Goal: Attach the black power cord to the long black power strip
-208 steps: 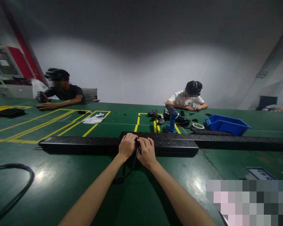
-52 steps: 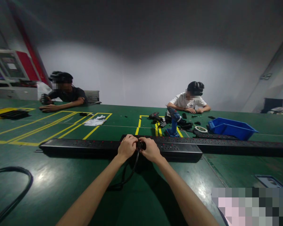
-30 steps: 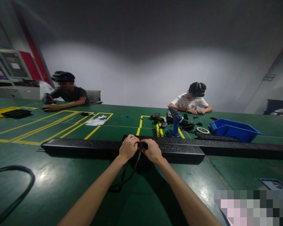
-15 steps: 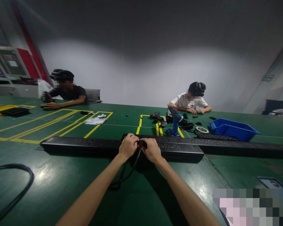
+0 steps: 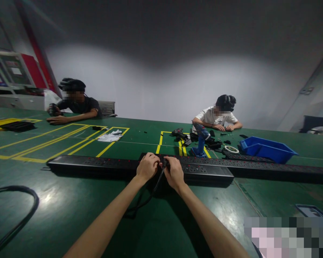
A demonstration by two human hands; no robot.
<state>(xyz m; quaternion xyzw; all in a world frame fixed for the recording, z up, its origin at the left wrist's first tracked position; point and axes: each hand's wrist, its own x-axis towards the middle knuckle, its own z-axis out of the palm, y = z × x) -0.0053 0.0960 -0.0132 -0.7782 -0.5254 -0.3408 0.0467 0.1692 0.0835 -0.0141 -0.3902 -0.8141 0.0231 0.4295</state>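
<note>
A long black power strip (image 5: pixel 207 173) with rows of sockets lies across the green table (image 5: pixel 97 222). Over its middle, my right hand (image 5: pixel 174 172) is closed round the black plug (image 5: pixel 165 162) of a cable. The black cable (image 5: pixel 156 186) hangs from the plug and curves down to the left. Close beside it, my left hand (image 5: pixel 148 166) rests on the strip with bent fingers pressed together; what they hold, if anything, is hidden. Behind, a second black strip (image 5: pixel 280 170) runs out to the right.
A blue power drill (image 5: pixel 200 141) stands behind the strips, near a blue bin (image 5: pixel 267 148) and a roll of tape (image 5: pixel 231 149). White papers (image 5: pixel 110 136) lie at the back left. A thick cable (image 5: pixel 29 200) loops at the left. Two people sit across the table.
The plug and the top of the cable have shifted slightly right, against my right hand. My right fingers have changed their hold, and a small gap shows between the plug and my left hand.
</note>
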